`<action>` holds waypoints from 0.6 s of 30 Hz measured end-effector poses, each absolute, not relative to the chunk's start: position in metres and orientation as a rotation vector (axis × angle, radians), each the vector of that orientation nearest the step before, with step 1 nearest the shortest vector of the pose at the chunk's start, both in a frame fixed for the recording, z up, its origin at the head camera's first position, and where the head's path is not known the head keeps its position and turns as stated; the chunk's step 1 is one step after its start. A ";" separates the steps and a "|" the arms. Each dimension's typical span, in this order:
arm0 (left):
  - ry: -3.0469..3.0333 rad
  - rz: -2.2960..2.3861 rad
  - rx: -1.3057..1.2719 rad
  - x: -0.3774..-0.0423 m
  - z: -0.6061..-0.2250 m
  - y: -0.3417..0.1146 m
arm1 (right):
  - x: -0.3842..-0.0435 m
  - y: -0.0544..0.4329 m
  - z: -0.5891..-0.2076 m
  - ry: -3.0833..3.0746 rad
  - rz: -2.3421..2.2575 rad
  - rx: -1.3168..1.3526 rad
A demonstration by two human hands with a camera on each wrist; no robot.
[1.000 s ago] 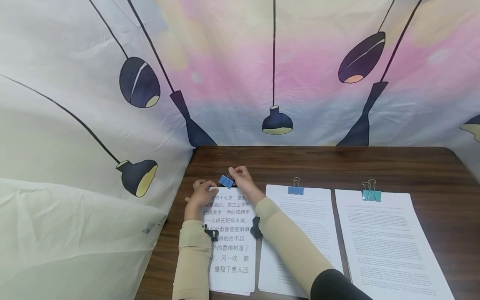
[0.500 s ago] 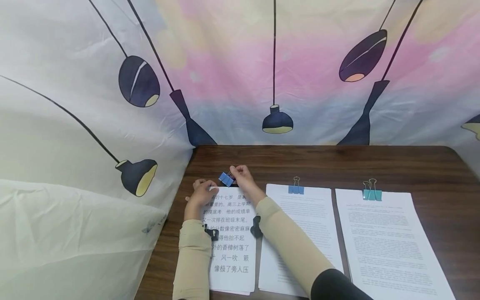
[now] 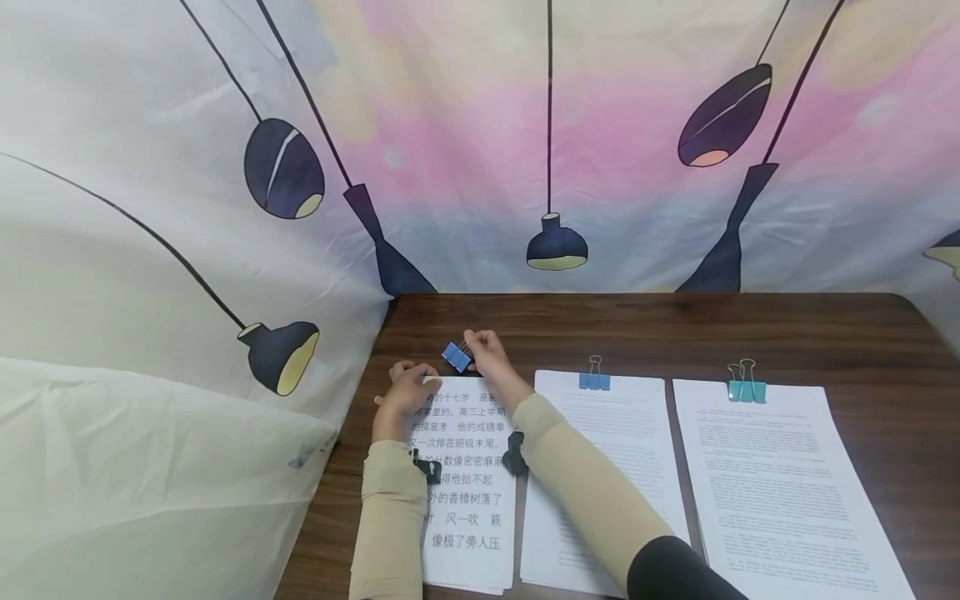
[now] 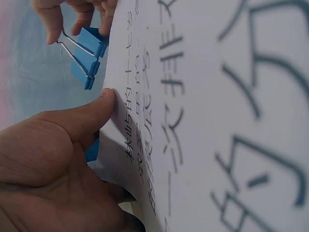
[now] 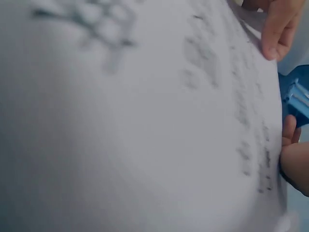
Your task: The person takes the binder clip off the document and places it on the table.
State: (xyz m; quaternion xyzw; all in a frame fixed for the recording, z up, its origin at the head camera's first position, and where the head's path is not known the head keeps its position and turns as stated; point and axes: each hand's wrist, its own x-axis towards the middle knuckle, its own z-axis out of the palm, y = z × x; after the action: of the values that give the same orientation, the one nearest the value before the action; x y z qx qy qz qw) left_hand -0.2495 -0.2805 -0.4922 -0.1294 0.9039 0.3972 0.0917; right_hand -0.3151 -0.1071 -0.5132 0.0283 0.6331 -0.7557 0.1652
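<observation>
While left hand (image 3: 407, 390) pinches printed sheets (image 3: 467, 510), right hand (image 3: 489, 358) grips blue binder clip (image 3: 457, 357) by its wire handles (image 4: 77, 43), the proper hold, spring likely stiff.

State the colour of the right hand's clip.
The clip is blue; the left wrist view shows it best.

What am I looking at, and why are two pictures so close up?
You see one person's left hand and right hand. The wide picture comes from a camera on the head, the close ones from each wrist. On the wooden table lie the left paper stack, the middle stack with a blue binder clip, and the right stack with a teal binder clip. The left hand holds the left paper stack's top edge. The right hand holds a second blue binder clip by its handles.
</observation>
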 end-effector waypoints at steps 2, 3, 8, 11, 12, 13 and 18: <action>2.683 1.187 -0.388 -0.249 -0.494 -0.280 | -0.318 -0.104 -0.510 1.818 -2.153 0.066; 2.684 1.188 -0.386 -0.249 -0.495 -0.280 | -0.320 -0.102 -0.508 1.822 -2.154 0.050; 2.695 1.196 -0.357 -0.246 -0.495 -0.283 | -0.332 -0.084 -0.485 1.846 -2.089 -0.105; 2.694 1.187 -0.355 -0.245 -0.492 -0.284 | -0.339 -0.068 -0.470 1.887 -2.038 -0.193; 2.697 1.178 -0.353 -0.245 -0.491 -0.284 | -0.342 -0.062 -0.466 1.904 -2.026 -0.205; 2.698 1.170 -0.357 -0.245 -0.490 -0.284 | -0.345 -0.055 -0.462 1.919 -2.017 -0.213; 2.705 1.140 -0.362 -0.247 -0.488 -0.284 | -0.362 -0.019 -0.450 2.045 -1.930 -0.211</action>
State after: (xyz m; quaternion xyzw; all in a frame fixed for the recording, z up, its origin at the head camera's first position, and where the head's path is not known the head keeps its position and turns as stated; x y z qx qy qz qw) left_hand -0.2466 -0.2839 -0.4881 -0.1219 0.9107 0.3839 0.0920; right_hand -0.3619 -0.0195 -0.4501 -0.0738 0.7160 -0.6755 0.1602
